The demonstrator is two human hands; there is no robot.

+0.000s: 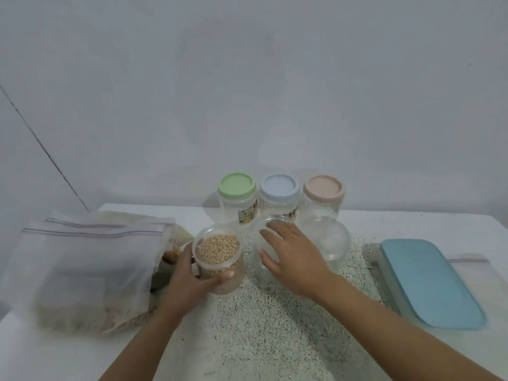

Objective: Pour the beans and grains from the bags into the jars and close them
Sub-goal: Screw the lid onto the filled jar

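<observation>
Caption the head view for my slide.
Left hand grips the bean-filled jar; right hand reaches over a clear container.

Left hand [191,281] curled round open jar [218,251], right hand [291,254] flat, fingers spread, both forearms extended forward

A: Left side?
B: left hand [189,281] grips the open jar [218,254], thumb across the front wall. No lid on it, pale round beans nearly up to the rim.
A: Right?
B: right hand [291,254] is flat, fingers straight and spread over a clear round piece [334,243] just right of the jar. Contact unclear. Lid or tub, can't tell.
A: Rest of the table [264,325]?
B: Back row has three capped clear jars: green lid [237,185], blue lid [279,187], pink lid [323,189]. zip bags [90,259] piled at left, grain inside. blue-lidded box [428,281] at right.
</observation>
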